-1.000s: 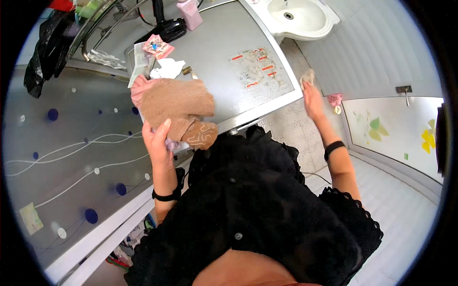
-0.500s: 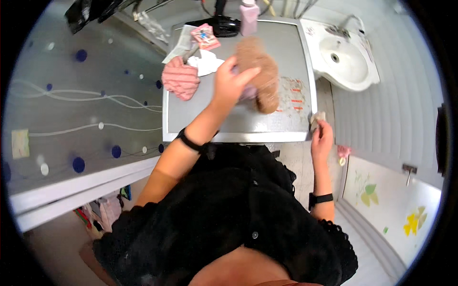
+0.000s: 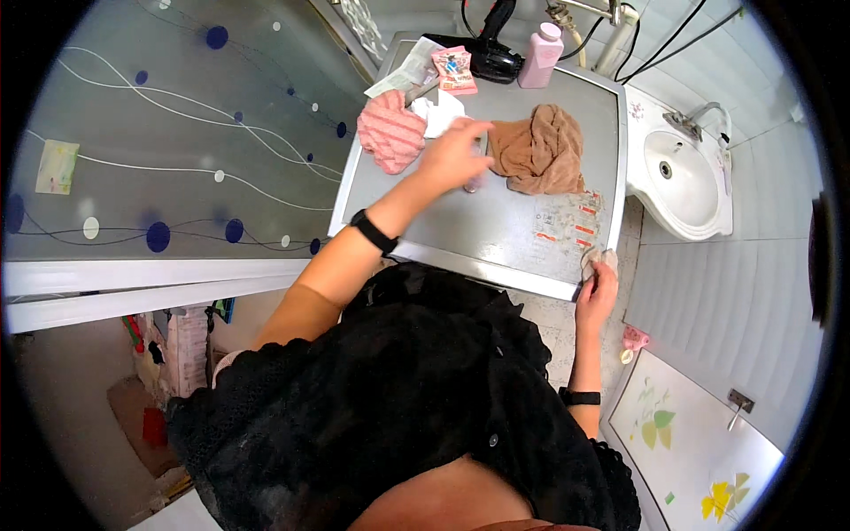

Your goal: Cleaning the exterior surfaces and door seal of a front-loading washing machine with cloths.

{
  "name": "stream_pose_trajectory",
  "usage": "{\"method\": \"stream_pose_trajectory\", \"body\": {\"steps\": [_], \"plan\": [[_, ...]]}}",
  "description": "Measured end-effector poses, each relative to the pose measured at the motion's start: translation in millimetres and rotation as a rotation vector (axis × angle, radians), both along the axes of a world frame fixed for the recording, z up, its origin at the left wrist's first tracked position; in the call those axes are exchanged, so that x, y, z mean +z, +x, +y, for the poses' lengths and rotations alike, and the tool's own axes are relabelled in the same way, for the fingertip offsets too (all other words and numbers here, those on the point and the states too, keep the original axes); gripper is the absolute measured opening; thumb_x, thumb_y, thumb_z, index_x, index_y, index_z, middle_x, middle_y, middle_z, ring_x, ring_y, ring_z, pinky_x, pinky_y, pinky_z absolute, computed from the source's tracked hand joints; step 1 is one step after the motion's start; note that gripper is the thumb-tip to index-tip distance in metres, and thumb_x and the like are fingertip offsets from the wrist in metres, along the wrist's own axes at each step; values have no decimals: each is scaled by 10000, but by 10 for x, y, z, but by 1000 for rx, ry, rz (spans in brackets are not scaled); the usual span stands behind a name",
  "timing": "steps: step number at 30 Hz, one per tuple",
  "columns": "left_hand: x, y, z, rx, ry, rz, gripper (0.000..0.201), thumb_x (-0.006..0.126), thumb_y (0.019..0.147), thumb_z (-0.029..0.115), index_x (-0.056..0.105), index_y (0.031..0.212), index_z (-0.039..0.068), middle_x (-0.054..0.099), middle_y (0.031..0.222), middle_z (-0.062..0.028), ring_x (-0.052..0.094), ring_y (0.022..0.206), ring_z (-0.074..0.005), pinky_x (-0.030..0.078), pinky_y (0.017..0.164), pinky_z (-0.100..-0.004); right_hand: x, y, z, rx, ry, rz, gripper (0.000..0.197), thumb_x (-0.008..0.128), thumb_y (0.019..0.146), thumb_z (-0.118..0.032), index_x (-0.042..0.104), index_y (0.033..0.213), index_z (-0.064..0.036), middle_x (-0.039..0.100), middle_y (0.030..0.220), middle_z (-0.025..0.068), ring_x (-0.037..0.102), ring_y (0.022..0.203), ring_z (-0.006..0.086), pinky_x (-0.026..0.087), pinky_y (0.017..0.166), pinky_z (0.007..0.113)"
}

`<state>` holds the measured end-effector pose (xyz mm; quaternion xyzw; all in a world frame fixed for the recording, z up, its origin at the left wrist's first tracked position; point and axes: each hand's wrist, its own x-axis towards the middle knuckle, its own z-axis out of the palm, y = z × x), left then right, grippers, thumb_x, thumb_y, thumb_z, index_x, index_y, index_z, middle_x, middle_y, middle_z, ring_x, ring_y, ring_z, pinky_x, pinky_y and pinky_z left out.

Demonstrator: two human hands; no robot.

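The grey counter (image 3: 496,239) carries a brown towel (image 3: 542,149) and a pink cloth (image 3: 390,130). The left hand (image 3: 454,157) rests between them, fingers loosely curled, whether holding anything I cannot tell. The right hand (image 3: 598,288) grips a small rag (image 3: 595,258) at the counter's front edge.

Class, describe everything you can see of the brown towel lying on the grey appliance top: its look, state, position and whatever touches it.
The brown towel is a soft, terry-looking cloth, tan all over, crumpled into a loose heap with folds and a trailing corner. It lies on the flat grey appliance top, toward its far right part, just beyond some printed stickers. The left hand is spread out beside its left edge; whether they touch cannot be told. The right hand is well apart, at the top's near edge.
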<state>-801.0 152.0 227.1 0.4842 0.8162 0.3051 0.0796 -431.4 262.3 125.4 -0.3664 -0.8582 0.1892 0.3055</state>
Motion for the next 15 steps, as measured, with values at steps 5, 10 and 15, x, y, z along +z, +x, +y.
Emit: {"method": "stream_pose_trajectory", "body": {"steps": [5,10,15], "plan": [[366,-507,-653,325,-273,285,787,782,665,242,444,1375,272,380,1415,-252,631,1014,-388,537,823,-444,27,-54,-12,2,34,-25,297,542,796,56,612,1071,-33,625,1090,173,564,1029,363,442,911,437],[47,-710,-938,402,-405,200,938,807,630,284,334,1439,305,384,1386,-253,611,1056,-404,540,816,-458,-13,-79,-19,-27,40,-68,332,551,758,67,616,1064,-46,611,1102,171,546,1050,363,431,931,431],[-55,-804,-1019,460,-253,183,759,776,648,226,453,1334,251,543,1222,-208,638,982,-380,537,796,-437,-14,-78,-44,-28,76,-72,332,552,751,67,616,1055,-49,601,1118,174,546,1046,365,435,929,432]]}}
